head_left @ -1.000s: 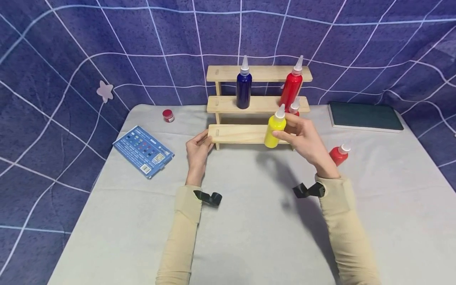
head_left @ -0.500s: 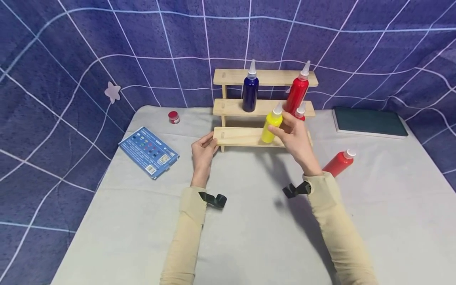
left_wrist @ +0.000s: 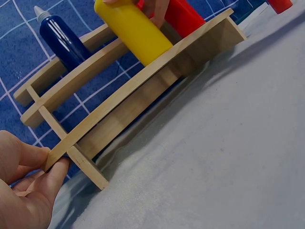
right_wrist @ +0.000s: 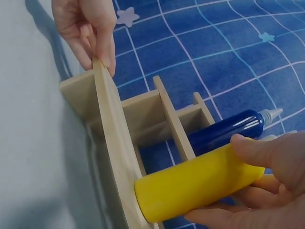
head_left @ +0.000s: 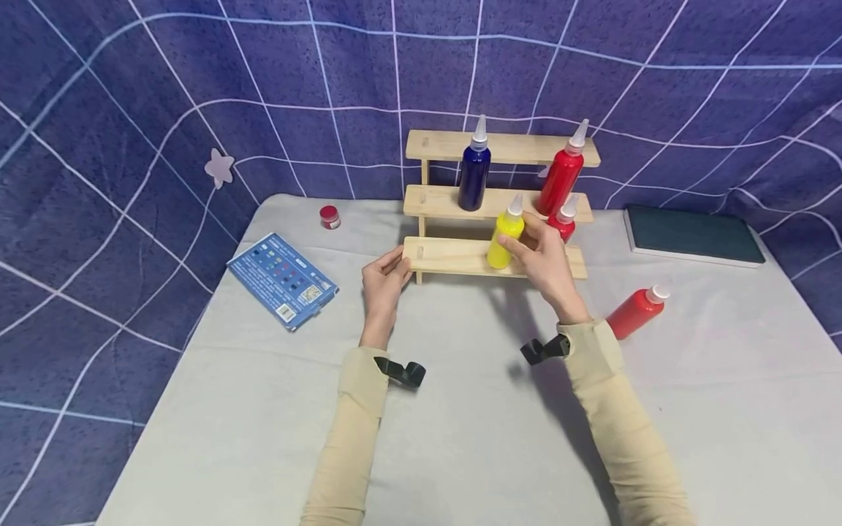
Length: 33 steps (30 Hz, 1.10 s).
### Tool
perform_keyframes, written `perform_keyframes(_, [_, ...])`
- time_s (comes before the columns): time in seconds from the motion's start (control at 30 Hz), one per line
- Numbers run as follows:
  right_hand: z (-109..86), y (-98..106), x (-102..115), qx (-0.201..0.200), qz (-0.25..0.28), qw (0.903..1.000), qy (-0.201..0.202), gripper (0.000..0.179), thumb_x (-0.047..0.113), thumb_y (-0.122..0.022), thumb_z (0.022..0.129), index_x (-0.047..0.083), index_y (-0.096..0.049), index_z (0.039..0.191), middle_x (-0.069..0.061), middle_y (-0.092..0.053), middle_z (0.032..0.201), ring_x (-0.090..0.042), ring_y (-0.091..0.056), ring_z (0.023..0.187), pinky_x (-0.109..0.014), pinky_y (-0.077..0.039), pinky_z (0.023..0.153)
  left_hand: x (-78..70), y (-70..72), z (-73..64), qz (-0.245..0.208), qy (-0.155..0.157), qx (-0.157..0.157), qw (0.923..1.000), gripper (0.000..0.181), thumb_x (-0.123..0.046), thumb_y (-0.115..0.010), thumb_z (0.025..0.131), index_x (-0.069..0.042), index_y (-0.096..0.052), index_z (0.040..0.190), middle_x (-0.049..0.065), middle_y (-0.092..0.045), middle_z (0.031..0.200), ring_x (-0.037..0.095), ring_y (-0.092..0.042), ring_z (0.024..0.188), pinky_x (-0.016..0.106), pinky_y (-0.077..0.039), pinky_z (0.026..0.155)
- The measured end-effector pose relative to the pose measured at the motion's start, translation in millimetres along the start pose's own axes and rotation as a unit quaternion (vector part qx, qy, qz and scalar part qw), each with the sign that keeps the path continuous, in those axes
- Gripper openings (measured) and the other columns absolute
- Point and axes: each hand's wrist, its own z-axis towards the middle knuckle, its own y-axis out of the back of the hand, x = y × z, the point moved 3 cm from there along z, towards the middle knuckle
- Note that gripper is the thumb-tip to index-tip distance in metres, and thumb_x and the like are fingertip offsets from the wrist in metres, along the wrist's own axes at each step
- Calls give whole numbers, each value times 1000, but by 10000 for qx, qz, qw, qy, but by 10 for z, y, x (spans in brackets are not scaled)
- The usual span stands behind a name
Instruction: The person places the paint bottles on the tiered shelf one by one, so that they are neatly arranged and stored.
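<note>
My right hand (head_left: 549,261) grips a yellow squeeze bottle (head_left: 504,242) with a clear pointed nozzle, upright at the bottom tier of a three-tier wooden rack (head_left: 454,254). In the right wrist view the base of the yellow bottle (right_wrist: 176,193) meets that tier's board. My left hand (head_left: 384,288) pinches the left end of the same board between thumb and fingers, as the left hand (left_wrist: 28,183) in the left wrist view also shows. A dark blue bottle (head_left: 474,175) and a tall red bottle (head_left: 561,179) stand on the middle tier. A smaller red bottle (head_left: 562,223) is partly hidden behind my right hand.
Another red bottle (head_left: 636,313) with a white cap lies right of my right wrist. A dark green book (head_left: 692,234) lies at the back right. To the left are a blue printed box (head_left: 284,280) and a small red-lidded jar (head_left: 330,217). A patterned curtain hangs behind.
The yellow bottle, gripped in my right hand, has come down and left onto the bottom tier. My left hand keeps its pinch on the board's end. The camera view has shifted slightly.
</note>
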Motion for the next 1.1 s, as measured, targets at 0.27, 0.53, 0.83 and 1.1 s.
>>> perform_keyframes(0.27, [-11, 36, 18, 284, 77, 9995, -113, 50, 1, -64, 92, -4, -47, 139, -23, -57, 130, -33, -58, 117, -39, -48, 107, -14, -16, -8, -29, 26, 14, 10000, 37, 0, -63, 93, 1, -60, 129, 23, -61, 126, 26, -62, 115, 21, -56, 89])
perform_keyframes(0.53, [-135, 251, 163, 635, -35, 9980, 2, 76, 4, -67, 90, 3, -25, 153, -21, -39, 151, -37, -41, 137, -50, -32, 117, -4, -3, -24, -14, 18, 8, 10000, 37, 1, -62, 93, 3, -60, 129, 23, -60, 127, 27, -61, 115, 20, -56, 89])
perform_keyframes(0.83, [-452, 580, 512, 1123, 295, 9919, 517, 72, 3, -67, 91, 14, -32, 153, -13, -41, 152, -26, -41, 138, -28, -38, 113, 3, -21, -8, -59, -21, -22, 10000, 36, 3, -62, 92, 4, -60, 129, 24, -59, 127, 29, -60, 117, 21, -56, 89])
perform_keyframes(1.1, [-625, 1075, 625, 814, 854, 9863, 1150, 72, -14, -66, 84, 7, -41, 148, -12, -52, 143, -18, -48, 133, -18, -43, 106, 3, -34, -17, -74, -68, -31, 9999, 38, 3, -61, 93, 4, -58, 130, 25, -58, 130, 30, -59, 118, 23, -56, 91])
